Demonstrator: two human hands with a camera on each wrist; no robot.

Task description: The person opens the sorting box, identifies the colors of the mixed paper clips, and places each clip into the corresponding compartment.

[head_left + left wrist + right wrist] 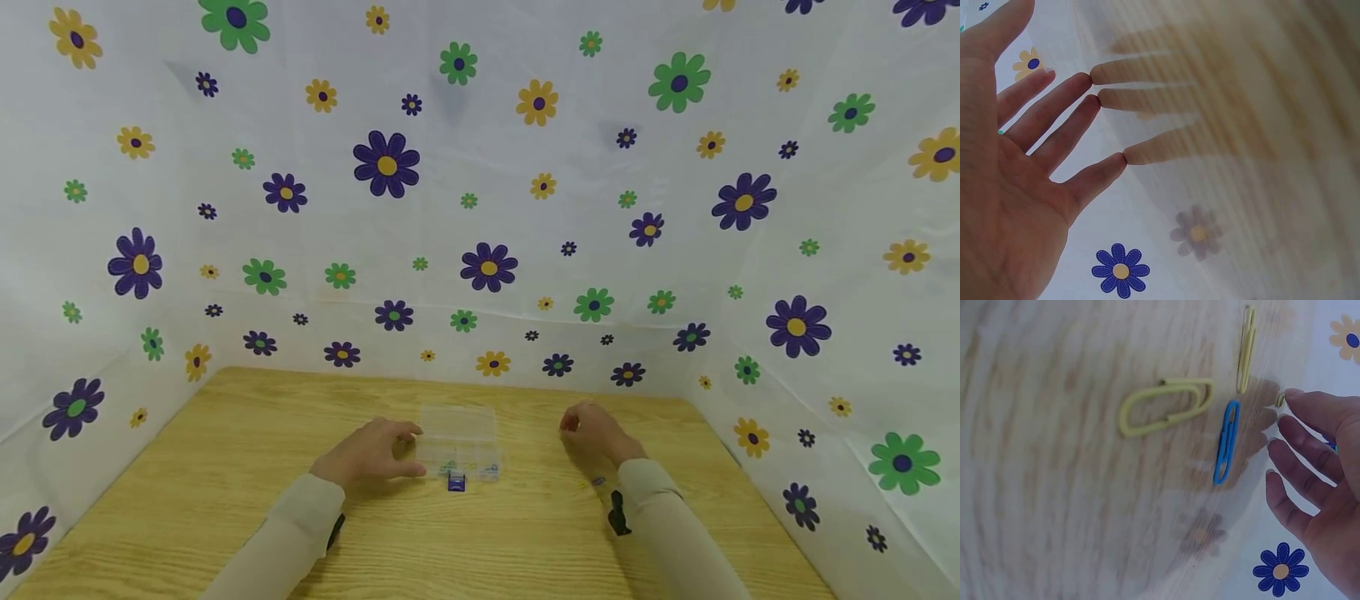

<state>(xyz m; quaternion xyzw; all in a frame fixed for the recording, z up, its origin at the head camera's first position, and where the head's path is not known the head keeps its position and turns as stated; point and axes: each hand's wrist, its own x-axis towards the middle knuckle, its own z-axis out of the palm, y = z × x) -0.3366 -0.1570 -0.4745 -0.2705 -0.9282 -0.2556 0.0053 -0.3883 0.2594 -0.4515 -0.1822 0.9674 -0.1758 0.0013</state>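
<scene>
A clear plastic compartment box [459, 423] lies with its lid folded back at the table's middle; small green, yellow and blue pieces sit in its front compartments. My left hand [378, 450] is at the box's left side, thumb and forefinger spread near its edge. In the left wrist view, that hand's fingertips rest on the tabletop. The right hand [595, 429] is right of the box, low over the table. A small yellow paper clip [1280, 400] shows between its thumb and forefinger tips. Closer in lie a blue paper clip [1226, 442] and two yellow paper clips [1166, 406].
A blue-purple latch [456, 482] stands at the box's front edge. The wood-grain table [487, 542] is glossy and reflects the hands. White flower-printed sheets [480, 217] enclose its back and both sides. A dark strap [618, 513] is at the right wrist.
</scene>
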